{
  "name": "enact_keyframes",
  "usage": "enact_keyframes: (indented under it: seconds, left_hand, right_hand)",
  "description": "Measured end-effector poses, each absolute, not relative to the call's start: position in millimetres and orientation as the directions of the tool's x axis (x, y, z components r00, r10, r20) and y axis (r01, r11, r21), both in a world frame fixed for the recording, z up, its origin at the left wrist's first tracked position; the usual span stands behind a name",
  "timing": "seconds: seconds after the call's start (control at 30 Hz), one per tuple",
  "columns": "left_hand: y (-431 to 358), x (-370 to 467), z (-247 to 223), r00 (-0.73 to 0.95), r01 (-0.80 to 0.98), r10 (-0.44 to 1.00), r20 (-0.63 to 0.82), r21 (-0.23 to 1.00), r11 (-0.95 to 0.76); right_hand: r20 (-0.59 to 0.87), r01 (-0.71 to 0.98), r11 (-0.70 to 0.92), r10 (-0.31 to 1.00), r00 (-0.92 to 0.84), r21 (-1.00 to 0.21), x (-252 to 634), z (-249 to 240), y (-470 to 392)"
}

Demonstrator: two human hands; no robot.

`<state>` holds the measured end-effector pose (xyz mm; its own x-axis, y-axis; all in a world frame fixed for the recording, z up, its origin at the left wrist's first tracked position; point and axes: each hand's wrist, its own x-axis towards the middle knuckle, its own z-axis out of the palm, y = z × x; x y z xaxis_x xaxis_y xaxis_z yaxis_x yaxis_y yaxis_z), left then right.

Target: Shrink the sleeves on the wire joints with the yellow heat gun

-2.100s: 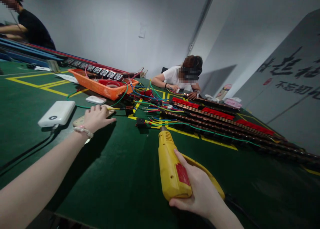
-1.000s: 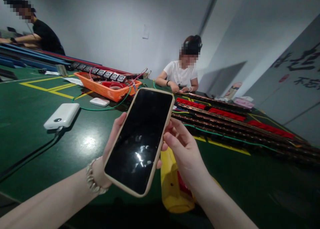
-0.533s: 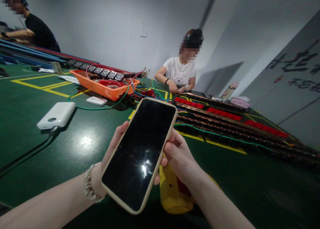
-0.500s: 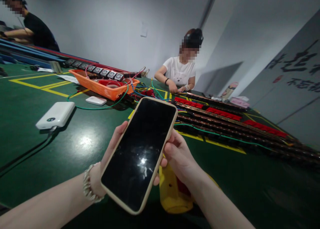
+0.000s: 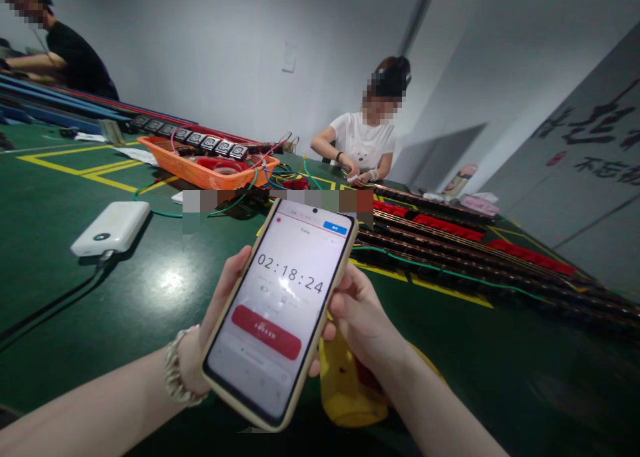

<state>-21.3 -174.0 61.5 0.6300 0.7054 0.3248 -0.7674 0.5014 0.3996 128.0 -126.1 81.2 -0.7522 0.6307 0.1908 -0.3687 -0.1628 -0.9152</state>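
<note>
A phone [image 5: 280,310] in a cream case is held up, tilted, at the centre. Its lit screen shows the digits 02:18:24 above a red button. My left hand [image 5: 220,310] is closed round its left edge, with fingertips showing at the right edge. My right hand [image 5: 357,310] grips the phone's right edge, the thumb bent against the case. Partly hidden behind my right hand is a yellow object [image 5: 347,390] with a dark red part.
On the green table [image 5: 100,324] lie a white power bank [image 5: 113,229] with a black cable, an orange basket [image 5: 200,170] of parts, and long strips with red pieces [image 5: 450,227] at right. One person sits opposite [image 5: 363,144], another at far left [image 5: 80,60].
The phone's screen has gone from dark to lit. Both my hands hold it in nearly the same place. The person opposite has moved their hands slightly.
</note>
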Motion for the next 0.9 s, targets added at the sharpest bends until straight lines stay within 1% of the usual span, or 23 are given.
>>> enact_keyframes:
  seconds: [0.13, 0.2, 0.33, 0.47, 0.57, 0.9]
  left_hand:
    - [-175.2, -21.6, 60.8, 0.631, -0.764, 0.705, 0.324, 0.414, 0.494]
    - [-176.0, -21.4, 60.9, 0.616, -0.778, 0.711, 0.339, 0.407, 0.479]
    - [-176.3, -22.1, 60.2, 0.555, -0.821, 0.759, 0.34, 0.37, 0.435]
    - [-174.7, -23.8, 58.5, 0.548, -0.826, 0.769, 0.328, 0.358, 0.436]
    - [-173.7, -24.4, 58.0, 0.54, -0.831, 0.774, 0.331, 0.355, 0.428]
    - [-170.9, -27.6, 52.9, 0.541, -0.821, 0.789, 0.29, 0.384, 0.422]
  right_hand:
    - [0.22, -0.383, -0.141, 0.62, -0.753, -0.913, 128.6, 79.8, -125.5]
    - [0.236, -0.381, -0.082, 0.661, -0.713, -0.921, 129.5, 78.7, -125.1]
    - [0.269, -0.353, 0.065, 0.776, -0.57, -0.934, 130.4, 76.9, -124.0]
    - [0.311, -0.354, 0.136, 0.806, -0.503, -0.925, 129.2, 76.6, -123.5]
    - [0.329, -0.356, 0.164, 0.816, -0.475, -0.92, 128.6, 76.2, -123.7]
    - [0.346, -0.391, 0.167, 0.824, -0.449, -0.905, 127.9, 74.8, -122.1]
